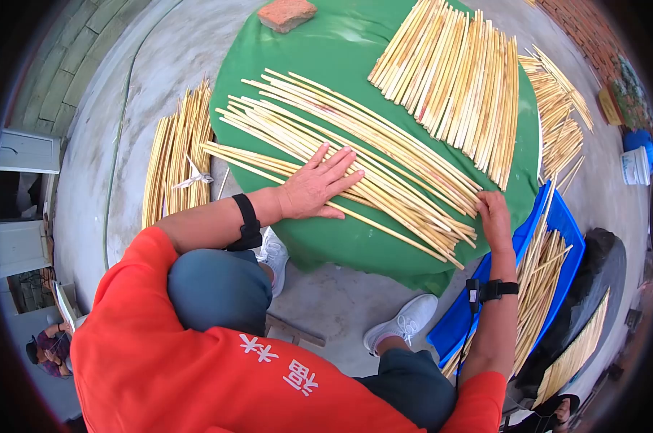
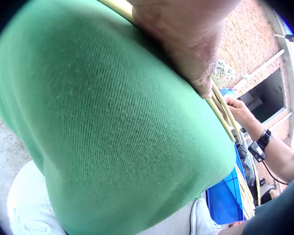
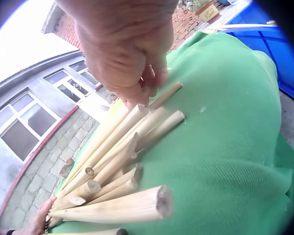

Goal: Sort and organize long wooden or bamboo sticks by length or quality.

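A loose bundle of long, pale peeled sticks (image 1: 406,169) lies slantwise across a table with a green cloth (image 1: 333,58). My left hand (image 1: 318,184) rests palm down on the sticks, its fingers straight and spread. At the bundle's right end, my right hand (image 1: 495,216) pinches a stick between curled fingers and thumb. Close up in the right wrist view, the right hand (image 3: 130,63) is bunched over the cut stick ends (image 3: 93,186), and its fingertips are partly hidden. The left wrist view has the left hand (image 2: 186,39) low over the cloth.
Another row of sticks (image 1: 456,79) lies at the table's far right, and a brick (image 1: 286,14) at the far left. A tied bundle (image 1: 178,155) stands left of the table. A blue bin (image 1: 568,224) holding sticks is at the right, beside a black bag (image 1: 601,267).
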### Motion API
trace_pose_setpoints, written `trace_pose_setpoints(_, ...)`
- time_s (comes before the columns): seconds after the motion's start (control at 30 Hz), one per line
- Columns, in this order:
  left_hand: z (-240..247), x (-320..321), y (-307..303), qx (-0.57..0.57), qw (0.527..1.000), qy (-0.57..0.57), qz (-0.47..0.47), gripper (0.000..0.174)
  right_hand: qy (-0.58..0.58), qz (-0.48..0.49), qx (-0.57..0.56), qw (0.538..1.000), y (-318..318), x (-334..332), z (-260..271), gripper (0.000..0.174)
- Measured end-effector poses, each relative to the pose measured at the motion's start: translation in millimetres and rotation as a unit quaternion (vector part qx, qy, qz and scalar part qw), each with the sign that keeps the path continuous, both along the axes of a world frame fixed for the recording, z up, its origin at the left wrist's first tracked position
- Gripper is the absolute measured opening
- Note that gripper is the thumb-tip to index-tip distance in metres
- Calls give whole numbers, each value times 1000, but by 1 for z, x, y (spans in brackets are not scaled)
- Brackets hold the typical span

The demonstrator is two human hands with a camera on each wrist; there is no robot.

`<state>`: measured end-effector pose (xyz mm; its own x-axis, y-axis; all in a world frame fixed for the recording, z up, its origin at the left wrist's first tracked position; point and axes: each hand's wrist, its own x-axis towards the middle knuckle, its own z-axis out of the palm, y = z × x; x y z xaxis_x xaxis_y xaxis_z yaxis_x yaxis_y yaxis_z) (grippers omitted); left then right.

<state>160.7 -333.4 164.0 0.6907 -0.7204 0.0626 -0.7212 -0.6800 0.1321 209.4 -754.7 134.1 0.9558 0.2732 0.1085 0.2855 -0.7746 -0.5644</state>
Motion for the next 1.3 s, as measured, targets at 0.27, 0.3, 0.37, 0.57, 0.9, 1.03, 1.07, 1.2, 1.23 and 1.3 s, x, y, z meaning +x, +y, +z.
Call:
trace_pose_setpoints(0.27, -9, 7, -7, 21, 999, -24, 8, 80, -30, -212, 177, 961, -31, -11, 6, 10)
trace_pose_setpoints(0.3, -9, 6, -7, 21, 1000, -19, 9, 80, -27, -274, 197, 941, -43, -8, -4, 11)
trace_pose_setpoints(0.37, -10, 4, -7, 16, 1000, -19, -1, 80, -54, -322, 185, 927, -69, -1, -20, 13)
trace_pose_setpoints(0.57, -9, 5, -7, 9, 1000, -29, -2, 78, -26, -365, -69, 928, -66, -2, -40, 16)
trace_pose_setpoints(0.9, -9, 6, -5, -14, 999, -36, -8, 76, 6, -205, -60, 977, -49, 56, -2, 40)
trace_pose_setpoints(1.03, -10, 7, -3, -20, 999, -41, -12, 74, 1, -243, -135, 961, -30, 93, -22, 48)
trace_pose_setpoints(1.07, -10, 7, -3, -13, 999, -37, -12, 73, -20, -256, -168, 952, -26, 98, -25, 53)
trace_pose_setpoints(1.2, -9, 7, -1, -15, 999, -37, -15, 70, -5, -312, -131, 941, -27, 110, -37, 57)
trace_pose_setpoints(1.23, -10, 6, 0, -16, 999, -36, -9, 70, -5, -306, -133, 943, -29, 111, -34, 57)
trace_pose_setpoints(1.3, -13, 7, 1, -30, 998, -44, -16, 70, 162, -317, 18, 934, -30, 113, -16, 51)
